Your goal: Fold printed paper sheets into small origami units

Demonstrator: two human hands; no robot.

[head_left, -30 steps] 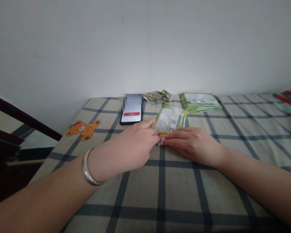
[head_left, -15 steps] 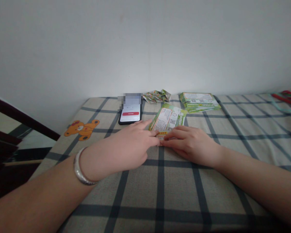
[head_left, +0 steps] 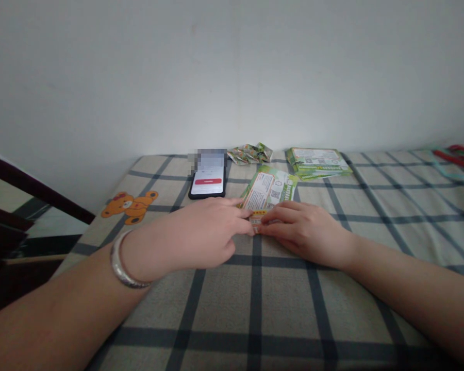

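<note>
A green and white printed leaflet (head_left: 269, 191) lies on the checked cloth (head_left: 278, 304) in front of me. My left hand (head_left: 204, 232), with a silver bangle on its wrist, pinches the leaflet's near edge with thumb and forefinger. My right hand (head_left: 305, 229) meets it from the right, its fingertips pressed on the same near edge. The fingertips of both hands touch. The near part of the leaflet is hidden under the hands.
A phone (head_left: 209, 179) with a lit screen lies behind my left hand. Folded paper pieces (head_left: 251, 153) and a stack of the same leaflets (head_left: 319, 162) sit by the wall. Red and green cords (head_left: 462, 157) lie at far right. The cloth's left edge drops off beside a bear print (head_left: 129, 205).
My left forearm has slid slightly left and back. Both hands stay on the leaflet's near edge, fingers pressed a little closer together.
</note>
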